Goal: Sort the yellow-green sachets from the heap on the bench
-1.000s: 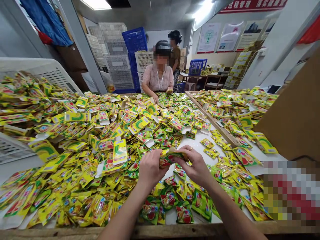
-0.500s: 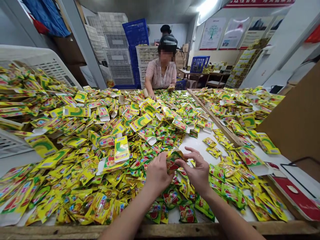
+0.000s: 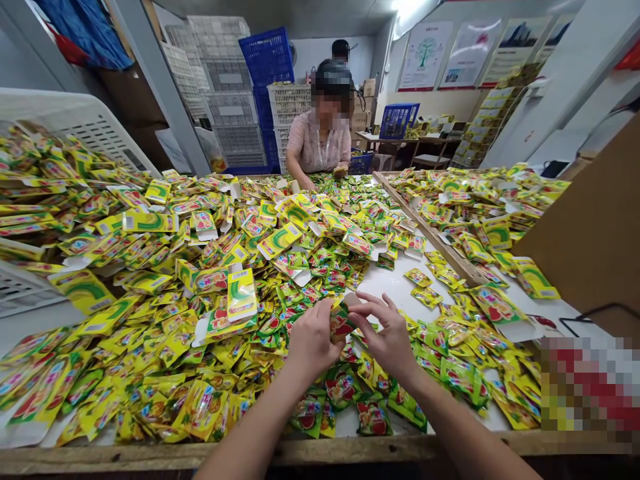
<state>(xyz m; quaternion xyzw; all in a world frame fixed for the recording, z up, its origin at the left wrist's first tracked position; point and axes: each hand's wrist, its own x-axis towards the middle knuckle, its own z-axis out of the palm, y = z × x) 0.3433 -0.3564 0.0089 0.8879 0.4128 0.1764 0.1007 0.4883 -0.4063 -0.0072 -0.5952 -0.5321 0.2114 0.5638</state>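
Observation:
Over the front middle of the table, my left hand point(image 3: 313, 340) is closed round a small printed carton point(image 3: 341, 321) in yellow, green and red. My right hand point(image 3: 387, 333) pinches the carton's right end, where a grey-brown flap stands up. Part of the carton is hidden by my fingers, and I cannot see inside it. Beneath and around both hands lie loose small packets, green ones with watermelon prints point(image 3: 374, 417) and yellow ones point(image 3: 200, 408). To the left, a yellow carton point(image 3: 242, 293) rests on top of another carton.
Cartons heap up leftward beside a white crate point(image 3: 100, 127). A wooden divider point(image 3: 435, 233) runs along the right, near a brown cardboard sheet point(image 3: 590, 220). The table's wooden front edge point(image 3: 165, 457) is close. Across the table, a co-worker point(image 3: 320, 143) handles items in the pile.
My right fingers have shifted slightly on the carton's end, and a grey-brown flap now shows there. My left hand keeps its hold. The co-worker's body has moved slightly left.

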